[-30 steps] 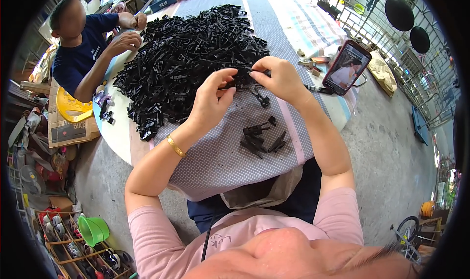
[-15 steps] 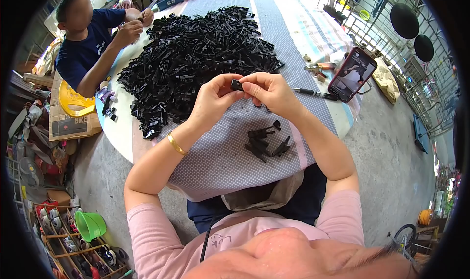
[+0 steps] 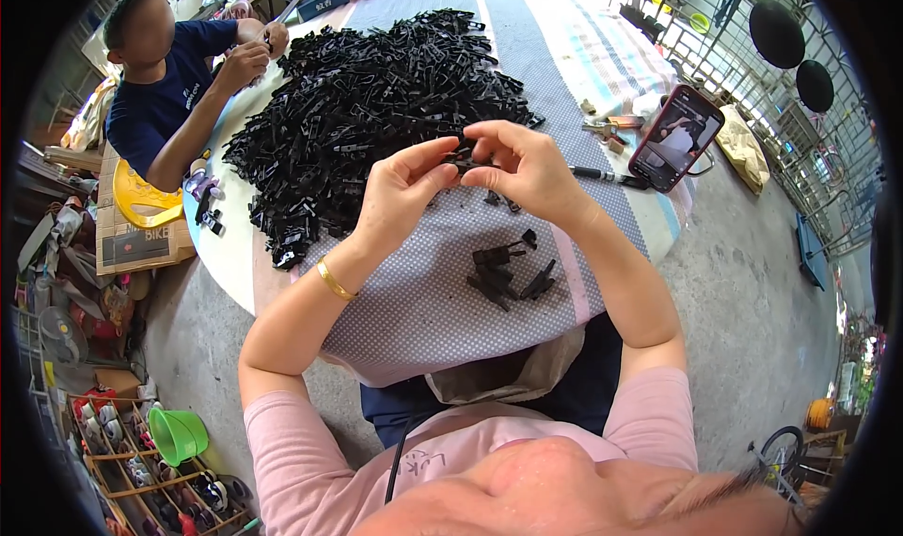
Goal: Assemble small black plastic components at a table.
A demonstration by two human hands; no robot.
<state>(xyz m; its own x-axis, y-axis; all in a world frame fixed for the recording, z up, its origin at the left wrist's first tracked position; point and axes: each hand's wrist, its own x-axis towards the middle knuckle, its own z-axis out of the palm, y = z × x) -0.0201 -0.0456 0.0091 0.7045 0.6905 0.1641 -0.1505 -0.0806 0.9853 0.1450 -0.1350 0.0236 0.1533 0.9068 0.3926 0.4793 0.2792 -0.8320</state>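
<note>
Above the near edge of a big heap of black plastic parts (image 3: 376, 113), my left hand (image 3: 404, 188) pinches a small black plastic part (image 3: 461, 163) between thumb and fingertips. My right hand (image 3: 529, 174) meets it from the other side, its fingers curled around the part's right end and its thumb below. Fingers cover most of the part, so its exact shape is hidden. Closer to me, a few loose black pieces (image 3: 499, 275) lie in a small cluster on the dotted tablecloth (image 3: 404, 282).
At the far left a co-worker (image 3: 179, 85) in a dark blue shirt handles something small. To the right, a phone (image 3: 677, 139) stands propped beside a pen (image 3: 607, 176) and pliers (image 3: 616, 122). A yellow plastic stool (image 3: 141, 197) and a green bucket (image 3: 179, 435) stand left of the table.
My right hand's index finger has lifted and parted from its thumb, and the fingers have shifted around the part. The loose cluster lies as before.
</note>
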